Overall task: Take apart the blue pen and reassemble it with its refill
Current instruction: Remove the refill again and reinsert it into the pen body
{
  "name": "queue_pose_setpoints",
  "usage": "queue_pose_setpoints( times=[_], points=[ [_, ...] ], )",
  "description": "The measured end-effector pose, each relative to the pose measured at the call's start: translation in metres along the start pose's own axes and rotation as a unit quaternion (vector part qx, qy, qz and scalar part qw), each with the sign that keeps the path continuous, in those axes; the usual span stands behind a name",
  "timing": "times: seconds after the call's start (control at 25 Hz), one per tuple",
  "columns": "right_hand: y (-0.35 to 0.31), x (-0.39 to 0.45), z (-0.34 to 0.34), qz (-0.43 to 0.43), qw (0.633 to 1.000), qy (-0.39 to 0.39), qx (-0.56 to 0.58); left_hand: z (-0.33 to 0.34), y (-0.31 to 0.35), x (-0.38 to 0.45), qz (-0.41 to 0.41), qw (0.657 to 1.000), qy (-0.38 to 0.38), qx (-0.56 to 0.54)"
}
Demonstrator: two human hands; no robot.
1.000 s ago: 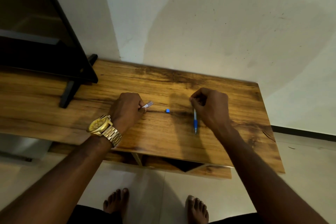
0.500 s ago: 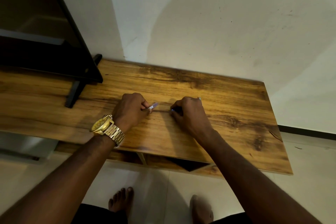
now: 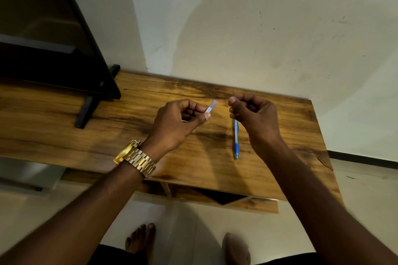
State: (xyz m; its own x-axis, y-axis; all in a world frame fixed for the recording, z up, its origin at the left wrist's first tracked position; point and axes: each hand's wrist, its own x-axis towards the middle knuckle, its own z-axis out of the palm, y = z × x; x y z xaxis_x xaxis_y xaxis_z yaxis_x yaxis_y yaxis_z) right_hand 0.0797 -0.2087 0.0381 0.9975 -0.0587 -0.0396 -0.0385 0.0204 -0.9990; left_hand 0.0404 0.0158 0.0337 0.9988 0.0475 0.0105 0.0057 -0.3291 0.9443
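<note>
Two hands hover above the wooden worktop [image 3: 290,127]. The left hand [image 3: 178,122] has its grip pinched on a clear pen barrel piece [image 3: 211,106], its end pointing toward the right hand [image 3: 254,114], whose fingers are curled tight; whether anything sits inside, I cannot tell. The blue pen part [image 3: 236,139] lies on the worktop just beneath it.

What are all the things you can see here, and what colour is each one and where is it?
table: one, brown wood, against the wall
pen: one, blue and clear, lying on the table under the right hand
clear tube: one, see-through, pinched in the left hand
screen: one, black, standing on the table's far left
watch: one, gold, on the left wrist
left hand: one, above the table
right hand: one, curled shut; contents hidden
feet: two, bare, on the floor
</note>
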Motion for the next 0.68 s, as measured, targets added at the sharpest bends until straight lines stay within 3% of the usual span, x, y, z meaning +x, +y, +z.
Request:
queue_pose_setpoints(
  times=[0.2, 0.68],
  points=[
    [0.003, -0.006, -0.006, 0.0, 0.995, -0.082, 0.061, 0.012, 0.005, -0.001, 0.024, 0.999, -0.018, -0.017],
    [0.005, -0.001, -0.022, -0.001, 0.992, -0.126, 0.013, 0.016, 0.003, 0.0, 0.024, 0.999, -0.033, 0.034]
  ],
)
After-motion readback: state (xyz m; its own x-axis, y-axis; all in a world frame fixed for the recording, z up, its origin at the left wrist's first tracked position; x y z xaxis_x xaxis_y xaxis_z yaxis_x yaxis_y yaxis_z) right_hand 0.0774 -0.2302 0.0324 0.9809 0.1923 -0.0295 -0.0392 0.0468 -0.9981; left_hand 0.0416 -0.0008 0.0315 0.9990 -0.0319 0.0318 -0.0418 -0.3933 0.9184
